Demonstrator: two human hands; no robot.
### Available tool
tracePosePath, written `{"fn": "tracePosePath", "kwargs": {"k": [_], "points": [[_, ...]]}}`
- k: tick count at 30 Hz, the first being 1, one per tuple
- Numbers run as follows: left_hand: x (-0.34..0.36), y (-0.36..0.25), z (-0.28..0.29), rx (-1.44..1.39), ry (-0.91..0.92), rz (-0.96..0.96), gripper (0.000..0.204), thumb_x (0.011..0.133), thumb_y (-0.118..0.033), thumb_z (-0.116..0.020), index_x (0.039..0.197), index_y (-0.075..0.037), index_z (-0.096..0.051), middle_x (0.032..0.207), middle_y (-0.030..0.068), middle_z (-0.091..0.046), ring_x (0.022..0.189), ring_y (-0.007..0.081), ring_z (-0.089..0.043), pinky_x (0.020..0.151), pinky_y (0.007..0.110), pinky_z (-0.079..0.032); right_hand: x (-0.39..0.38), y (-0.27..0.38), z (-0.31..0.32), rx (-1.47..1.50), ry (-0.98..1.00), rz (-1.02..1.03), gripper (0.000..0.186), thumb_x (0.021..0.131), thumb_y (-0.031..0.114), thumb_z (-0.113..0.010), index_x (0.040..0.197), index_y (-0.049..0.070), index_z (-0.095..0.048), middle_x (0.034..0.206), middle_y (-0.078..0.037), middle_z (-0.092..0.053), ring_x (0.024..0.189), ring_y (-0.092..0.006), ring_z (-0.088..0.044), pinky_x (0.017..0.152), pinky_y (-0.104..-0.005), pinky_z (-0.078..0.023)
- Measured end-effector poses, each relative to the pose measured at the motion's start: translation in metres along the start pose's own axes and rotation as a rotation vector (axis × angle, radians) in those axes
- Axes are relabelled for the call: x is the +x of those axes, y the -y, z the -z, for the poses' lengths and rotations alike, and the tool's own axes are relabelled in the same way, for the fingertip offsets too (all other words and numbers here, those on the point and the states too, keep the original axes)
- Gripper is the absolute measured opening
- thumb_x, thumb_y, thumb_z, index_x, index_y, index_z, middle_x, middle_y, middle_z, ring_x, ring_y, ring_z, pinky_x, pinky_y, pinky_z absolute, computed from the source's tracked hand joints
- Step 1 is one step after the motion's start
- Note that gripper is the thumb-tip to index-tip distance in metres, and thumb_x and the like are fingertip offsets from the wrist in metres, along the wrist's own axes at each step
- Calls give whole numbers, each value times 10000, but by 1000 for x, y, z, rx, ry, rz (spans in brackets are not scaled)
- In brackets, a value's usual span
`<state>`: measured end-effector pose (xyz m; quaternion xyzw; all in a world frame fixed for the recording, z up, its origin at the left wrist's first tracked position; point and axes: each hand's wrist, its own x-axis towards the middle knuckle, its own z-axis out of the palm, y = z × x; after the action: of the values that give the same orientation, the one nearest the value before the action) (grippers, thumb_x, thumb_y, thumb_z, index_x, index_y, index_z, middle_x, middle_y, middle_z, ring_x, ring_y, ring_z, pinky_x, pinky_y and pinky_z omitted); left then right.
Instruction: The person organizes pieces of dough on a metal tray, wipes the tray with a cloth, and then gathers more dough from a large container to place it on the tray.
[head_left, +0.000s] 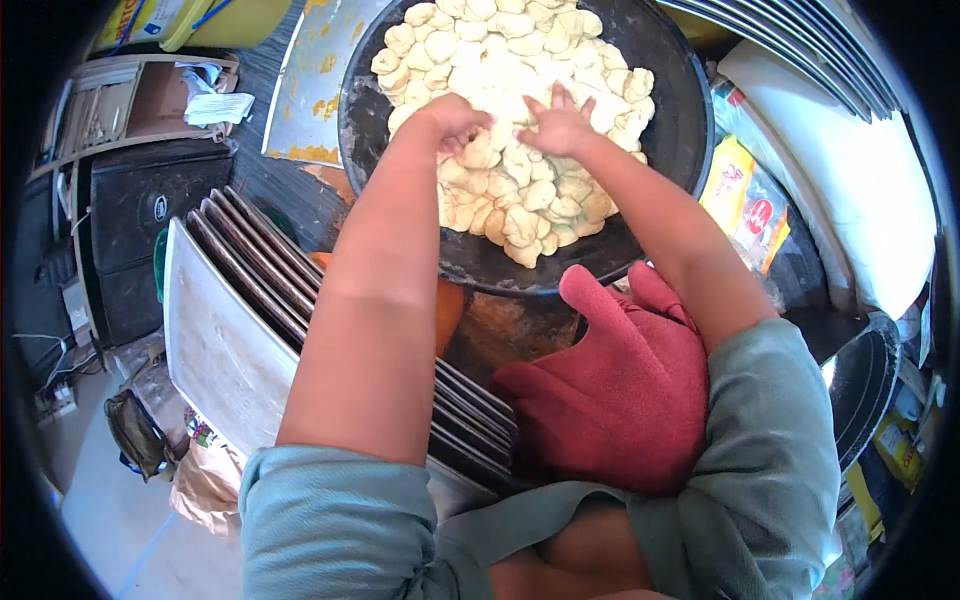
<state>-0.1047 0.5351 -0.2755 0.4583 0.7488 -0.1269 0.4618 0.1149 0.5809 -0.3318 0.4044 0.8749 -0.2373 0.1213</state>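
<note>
A big round black basin (690,110) holds a heap of pale, flattened dough pieces (520,200), many of them overlapping. My left hand (458,122) reaches into the heap with its fingers curled against the dough; whatever is in them is hidden. To its right, my right hand (562,122) lies on the pieces with fingers spread and nothing gripped. Both forearms cross over the basin's near rim. The middle of the heap is overexposed, so single pieces there are hard to make out.
Metal trays (235,330) stand on edge beside my left arm. A red cloth (625,390) lies below the basin. Further trays (790,50) and a white sack (850,180) are at the right, with yellow packets (730,185). A smeared sheet (300,110) lies left of the basin.
</note>
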Motion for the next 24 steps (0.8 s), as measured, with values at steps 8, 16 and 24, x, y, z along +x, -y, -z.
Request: {"fn": "tracePosePath", "kwargs": {"k": [8, 16, 24], "points": [[-2, 57, -31, -184, -281, 303, 1189, 558, -747, -730, 1496, -146, -313, 1533, 251, -215, 1379, 394, -330, 1090, 482, -349, -41, -22, 38, 459, 271, 477, 561, 747, 403, -736, 1233, 143, -631, 1277, -201, -504, 1143, -349, -541, 1005, -374, -418], [-14, 10, 17, -274, 308, 258, 968, 684, -656, -728, 1394, -51, -468, 1404, 197, -461, 1105, 343, -600, 938, 449, -493, -19, 28, 13, 166, 224, 347, 900, 726, 654, -659, 1476, 275, -336, 1359, -218, -406, 1244, -429, -449, 1005, -548, -392], [-8, 60, -38, -637, -27, 207, 986, 795, -687, -612, 1491, -79, -270, 1462, 177, -380, 1304, 258, -434, 1020, 488, -398, -14, -82, 36, 607, -119, 288, 425, 826, 350, -700, 1156, 85, -667, 1229, -159, -579, 1140, -295, -564, 982, -363, -442]]}}
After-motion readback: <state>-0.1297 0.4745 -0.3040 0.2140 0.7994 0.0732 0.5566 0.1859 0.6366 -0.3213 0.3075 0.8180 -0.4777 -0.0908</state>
